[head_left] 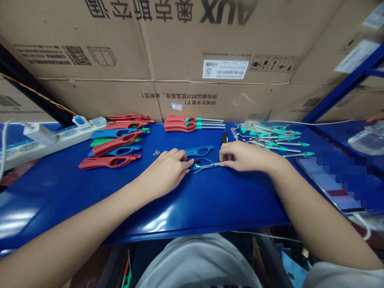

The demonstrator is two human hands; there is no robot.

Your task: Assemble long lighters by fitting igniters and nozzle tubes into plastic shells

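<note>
My left hand point(169, 170) is closed in a pinch on a blue lighter shell half point(195, 167), with a small black part point(196, 162) at the fingertips. The fingers cover most of that shell. My right hand point(243, 157) pinches the end of a thin metal lighter tube point(213, 165), from which pale wires run left to the shell. Just behind the hands lies another blue shell half point(199, 151), flat on the blue table point(216, 200). A black and yellow screwdriver point(225, 138) stands out behind my right hand. Small screws point(156, 153) lie beyond my left hand.
Red, blue and green lighter shells point(109, 162) lie at left, beside a white power strip point(67, 134). Red lighters with metal tubes point(180, 127) lie at the back. Several tubes with green ends point(276, 138) and a phone point(330, 184) are at right. A cardboard box point(180, 52) stands behind.
</note>
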